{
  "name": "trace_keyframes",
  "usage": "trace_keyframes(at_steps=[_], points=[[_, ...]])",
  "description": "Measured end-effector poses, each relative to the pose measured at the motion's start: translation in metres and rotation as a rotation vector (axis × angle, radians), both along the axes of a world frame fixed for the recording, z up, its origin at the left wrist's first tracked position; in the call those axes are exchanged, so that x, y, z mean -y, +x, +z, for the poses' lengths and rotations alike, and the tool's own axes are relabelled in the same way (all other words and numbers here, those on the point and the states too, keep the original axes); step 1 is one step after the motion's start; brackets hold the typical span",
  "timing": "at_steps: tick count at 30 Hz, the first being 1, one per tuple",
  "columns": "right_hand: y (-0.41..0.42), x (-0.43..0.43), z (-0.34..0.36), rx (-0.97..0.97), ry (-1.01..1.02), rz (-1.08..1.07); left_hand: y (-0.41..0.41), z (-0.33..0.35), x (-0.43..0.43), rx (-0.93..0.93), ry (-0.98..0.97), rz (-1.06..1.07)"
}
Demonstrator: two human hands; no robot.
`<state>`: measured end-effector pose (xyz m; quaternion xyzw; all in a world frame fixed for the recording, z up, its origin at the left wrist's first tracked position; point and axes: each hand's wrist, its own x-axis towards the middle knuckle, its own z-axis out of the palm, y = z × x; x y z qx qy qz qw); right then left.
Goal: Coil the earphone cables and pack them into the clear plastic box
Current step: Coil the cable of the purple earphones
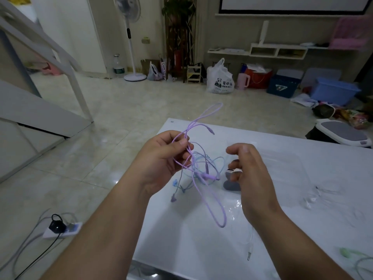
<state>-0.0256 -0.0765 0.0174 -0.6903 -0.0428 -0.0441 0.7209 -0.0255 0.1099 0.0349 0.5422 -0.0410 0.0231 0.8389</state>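
Purple cable (pixel 221 225) hangs in loose, uneven loops from the left hand (pixel 161 158), its tail rising above that hand and one long loop drooping below it, almost to the white counter (pixel 191 249). The left grip is closed, thumb and fingers pinching several strands together. Just right of the left hand a blue cable (pixel 219 158) lies tangled through the purple one, its buds resting on the counter under the wrist. Farther right of the left hand, the right hand (pixel 252 178) hovers with fingers half curled; something small and pale shows between them, but I cannot tell if that grip has hold of it. Beyond it, well right of the left hand, the box (pixel 298 158) shows only as a faint clear outline, with white earphones (pixel 311 199) lying near. To my eye the coiling has barely begun and the job is still untangling. Next the right hand would need to free the purple strand from the blue, then wind it evenly.
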Motion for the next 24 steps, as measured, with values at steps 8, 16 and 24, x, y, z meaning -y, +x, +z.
trace_keyframes(at_steps=[8,16,24], points=[[-0.009,-0.002,0.011,0.002,-0.205,0.46,-0.002,0.002,0.008,0.036,0.143,0.094],[0.002,0.005,0.014,-0.067,-0.075,0.096,-0.002,0.005,0.006,-0.031,0.158,0.162],[0.008,0.019,0.026,-0.18,0.343,0.135,-0.004,0.009,0.003,-0.036,-0.105,0.052]])
